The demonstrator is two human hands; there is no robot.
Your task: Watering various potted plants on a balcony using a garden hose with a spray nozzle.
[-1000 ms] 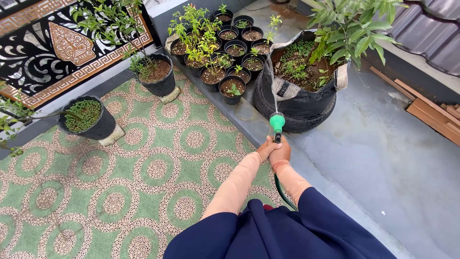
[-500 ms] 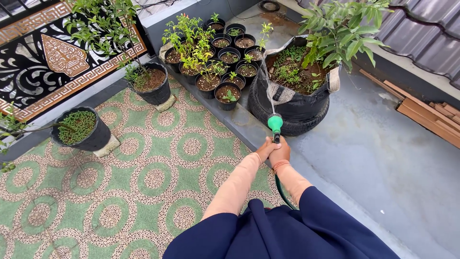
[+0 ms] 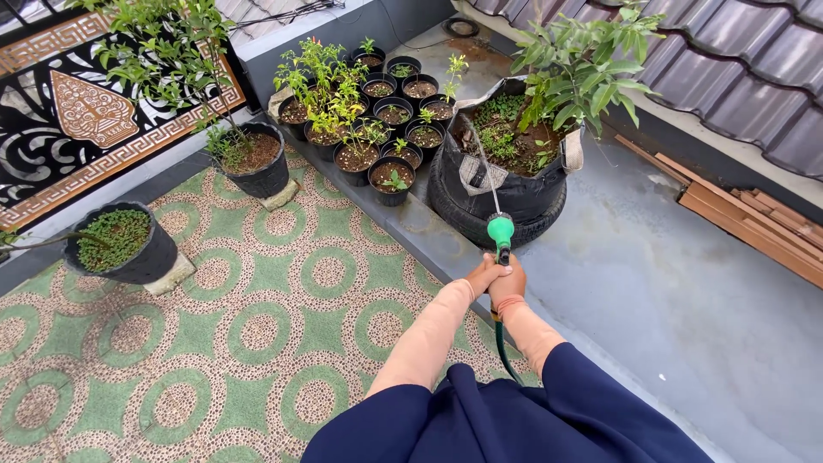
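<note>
Beyond both hands [image 3: 497,279], nozzle [image 3: 501,230] points away.

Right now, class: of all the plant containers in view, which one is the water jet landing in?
The big black fabric grow bag seated in a tyre, holding the leafy shrub. The jet from the green nozzle arcs into its soil; the small round black pots beside it get none.

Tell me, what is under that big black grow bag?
The black grow bag sits on an old tyre, whose rim shows below it. The ground inside the tyre is covered.
</note>
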